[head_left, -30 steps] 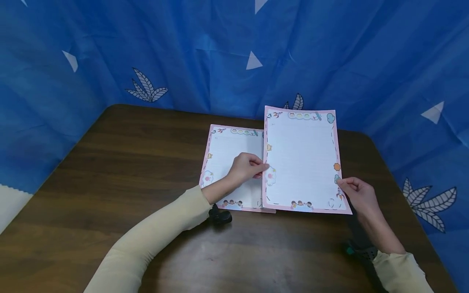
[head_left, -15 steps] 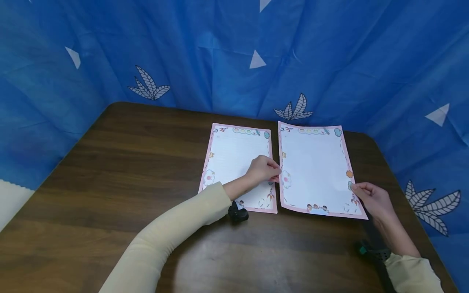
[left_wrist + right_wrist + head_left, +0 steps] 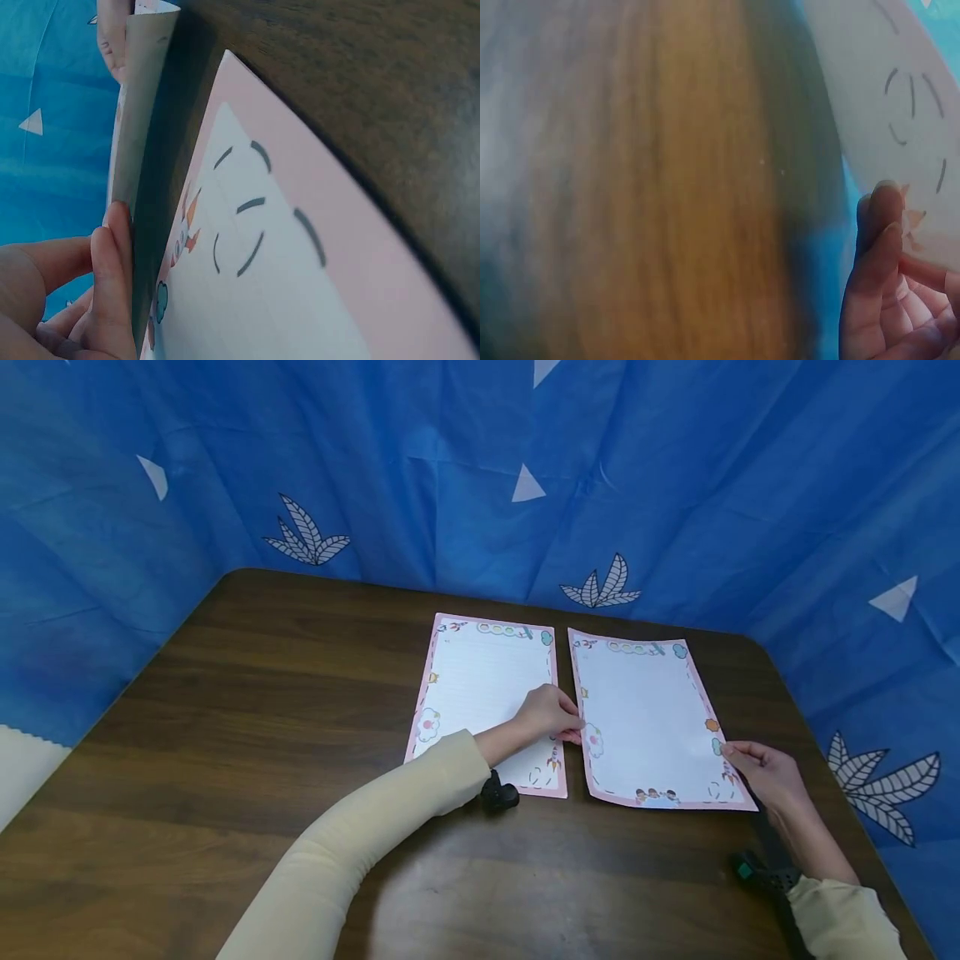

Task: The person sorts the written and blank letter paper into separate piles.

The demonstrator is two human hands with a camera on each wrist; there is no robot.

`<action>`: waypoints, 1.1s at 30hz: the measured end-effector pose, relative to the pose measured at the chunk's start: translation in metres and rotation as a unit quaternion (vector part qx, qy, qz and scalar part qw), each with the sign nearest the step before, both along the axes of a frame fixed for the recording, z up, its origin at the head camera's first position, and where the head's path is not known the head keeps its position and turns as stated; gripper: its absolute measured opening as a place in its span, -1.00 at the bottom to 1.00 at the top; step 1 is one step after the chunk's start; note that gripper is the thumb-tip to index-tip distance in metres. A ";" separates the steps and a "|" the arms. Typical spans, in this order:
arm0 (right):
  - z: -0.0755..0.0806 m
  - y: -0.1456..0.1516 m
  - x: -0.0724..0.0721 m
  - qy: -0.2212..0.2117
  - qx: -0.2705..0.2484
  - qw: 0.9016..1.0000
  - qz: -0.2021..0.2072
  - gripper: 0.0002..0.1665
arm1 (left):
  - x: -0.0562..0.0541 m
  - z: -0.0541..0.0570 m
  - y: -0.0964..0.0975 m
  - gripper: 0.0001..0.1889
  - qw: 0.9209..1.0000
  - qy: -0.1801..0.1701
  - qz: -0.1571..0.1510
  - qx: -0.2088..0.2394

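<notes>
A sheet of paper (image 3: 648, 718) with a pink cartoon border is held a little above the table by both hands. My left hand (image 3: 551, 712) pinches its left edge between thumb and fingers, and my right hand (image 3: 768, 777) pinches the lower right edge. In the left wrist view the held sheet (image 3: 154, 90) is seen from its underside, curving away from the tabletop. A second, matching sheet (image 3: 487, 677) lies flat on the table just to the left, partly covered by my left hand and forearm.
The brown wooden table (image 3: 262, 693) has its back edge against a blue curtain (image 3: 450, 485) printed with leaves and triangles. Black straps with small devices sit on both wrists, the left device (image 3: 498, 793) hanging over the table.
The held sheet has moved right and down, away from over the flat sheet, and now hangs beside it. Both hands moved right with it, keeping their pinch.
</notes>
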State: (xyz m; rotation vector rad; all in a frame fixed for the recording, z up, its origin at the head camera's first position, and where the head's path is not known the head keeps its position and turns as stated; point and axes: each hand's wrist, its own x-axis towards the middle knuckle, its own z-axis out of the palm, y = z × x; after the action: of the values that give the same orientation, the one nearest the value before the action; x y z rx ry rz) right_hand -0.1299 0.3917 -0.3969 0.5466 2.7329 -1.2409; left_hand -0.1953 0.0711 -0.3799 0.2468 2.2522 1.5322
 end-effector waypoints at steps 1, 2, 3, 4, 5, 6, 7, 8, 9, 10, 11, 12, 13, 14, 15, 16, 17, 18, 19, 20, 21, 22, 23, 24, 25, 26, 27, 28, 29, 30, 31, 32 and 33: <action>-0.001 0.001 0.000 -0.002 0.001 1.000 0.000 -0.27 | 0.000 0.000 0.000 -0.90 1.000 0.003 -0.001 -0.007; -0.002 0.002 -0.001 -0.005 0.003 1.000 0.000 -0.27 | 0.000 -0.001 0.001 -0.88 1.000 0.007 -0.001 -0.015; -0.003 0.003 -0.001 -0.007 0.007 1.000 0.001 -0.27 | 0.000 -0.001 0.001 -0.87 1.000 0.015 -0.002 -0.025; -0.004 0.004 -0.001 -0.009 0.010 1.000 0.002 -0.26 | 0.000 -0.002 0.001 -0.85 0.999 0.021 -0.003 -0.032; -0.004 0.004 -0.002 -0.012 0.009 1.000 0.003 -0.25 | 0.000 -0.002 0.001 -0.82 0.999 0.028 -0.002 -0.041; -0.005 0.005 -0.002 -0.014 0.009 1.000 0.004 -0.23 | 0.000 -0.002 0.001 -0.80 0.998 0.034 -0.002 -0.047; -0.005 0.006 -0.003 -0.018 0.010 1.000 0.004 -0.22 | 0.000 -0.002 0.002 -0.75 0.998 0.036 -0.003 -0.050; -0.006 0.006 -0.003 -0.020 0.009 1.000 0.004 -0.22 | 0.000 -0.002 0.002 -0.71 0.998 0.040 -0.003 -0.056; -0.006 0.007 -0.003 -0.022 0.009 1.000 0.004 -0.21 | 0.001 -0.002 0.002 -0.67 0.997 0.045 -0.004 -0.062; -0.006 0.007 -0.003 -0.024 0.008 1.000 0.004 -0.20 | 0.001 -0.002 0.003 -0.63 0.997 0.046 -0.006 -0.066; -0.006 0.008 -0.003 -0.025 0.008 1.000 0.003 -0.20 | 0.002 -0.002 0.003 -0.60 0.996 0.048 -0.006 -0.071; -0.006 0.008 -0.004 -0.026 0.011 1.000 0.003 -0.19 | 0.002 -0.001 0.003 -0.57 0.996 0.053 -0.008 -0.077; -0.006 0.008 -0.004 -0.026 0.013 1.000 0.003 -0.19 | 0.003 -0.002 0.004 -0.54 0.995 0.056 -0.008 -0.084; -0.007 0.008 -0.004 -0.025 0.014 1.000 0.003 -0.18 | 0.003 -0.002 0.004 -0.53 0.995 0.055 -0.010 -0.086; -0.006 0.007 -0.004 -0.023 0.015 1.000 0.003 -0.18 | 0.004 -0.002 0.004 -0.52 0.995 0.055 -0.012 -0.087; -0.006 0.007 -0.004 -0.021 0.017 1.000 0.003 -0.17 | 0.004 -0.003 0.004 -0.51 0.995 0.053 -0.014 -0.087; -0.006 0.006 -0.004 -0.018 0.019 1.000 0.004 -0.17 | 0.005 -0.003 0.005 -0.50 0.995 0.052 -0.016 -0.085; -0.005 0.005 -0.004 -0.013 0.021 1.000 0.006 -0.17 | 0.006 -0.003 0.005 -0.49 0.995 0.051 -0.018 -0.085; -0.004 0.004 -0.003 -0.007 0.022 1.000 0.008 -0.17 | 0.006 -0.003 0.005 -0.47 0.995 0.050 -0.021 -0.086; -0.003 0.003 -0.003 -0.003 0.024 1.000 0.009 -0.18 | 0.007 -0.003 0.005 -0.46 0.994 0.051 -0.026 -0.088; -0.002 0.002 -0.003 0.000 0.028 1.000 0.011 -0.18 | 0.008 -0.003 0.005 -0.44 0.994 0.056 -0.030 -0.092; -0.001 0.001 -0.003 0.002 0.033 0.999 0.012 -0.19 | 0.009 -0.003 0.005 -0.43 0.993 0.060 -0.036 -0.098; 0.000 0.000 -0.002 0.004 0.038 0.999 0.012 -0.20 | 0.010 -0.003 0.005 -0.43 0.992 0.065 -0.041 -0.103; 0.001 -0.001 -0.002 0.006 0.042 0.999 0.012 -0.22 | 0.011 -0.004 0.005 -0.43 0.990 0.073 -0.045 -0.110; 0.001 -0.001 -0.002 0.007 0.047 0.999 0.011 -0.23 | 0.012 -0.004 0.005 -0.44 0.989 0.077 -0.051 -0.113; 0.001 -0.002 -0.002 0.008 0.054 0.998 0.011 -0.24 | 0.013 -0.004 0.005 -0.46 0.989 0.081 -0.054 -0.113; 0.001 -0.002 -0.001 0.010 0.060 0.998 0.011 -0.26 | 0.014 -0.004 0.005 -0.48 0.988 0.084 -0.057 -0.114; 0.001 -0.002 -0.001 0.012 0.067 0.998 0.013 -0.27 | 0.014 -0.003 0.005 -0.51 0.987 0.089 -0.059 -0.117; 0.001 -0.002 -0.001 0.015 0.072 0.997 0.016 -0.29 | 0.015 -0.003 0.004 -0.51 0.987 0.091 -0.060 -0.118; 0.001 -0.002 0.000 0.019 0.076 0.997 0.019 -0.30 | 0.015 -0.002 0.004 -0.52 0.987 0.093 -0.062 -0.119; 0.001 -0.002 0.000 0.022 0.082 0.996 0.023 -0.31 | 0.015 -0.002 0.004 -0.52 0.986 0.094 -0.063 -0.120; 0.000 -0.002 0.001 0.025 0.087 0.996 0.028 -0.31 | 0.016 -0.002 0.004 -0.51 0.986 0.092 -0.063 -0.122; 0.000 -0.001 0.001 0.027 0.091 0.995 0.032 -0.31 | 0.016 -0.001 0.003 -0.52 0.986 0.091 -0.064 -0.124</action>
State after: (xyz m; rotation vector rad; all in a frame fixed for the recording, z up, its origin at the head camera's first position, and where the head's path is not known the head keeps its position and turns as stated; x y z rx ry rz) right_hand -0.1289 0.3904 -0.3968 0.4424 2.9033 -1.0138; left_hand -0.1795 0.0743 -0.3812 0.4647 2.4867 1.1939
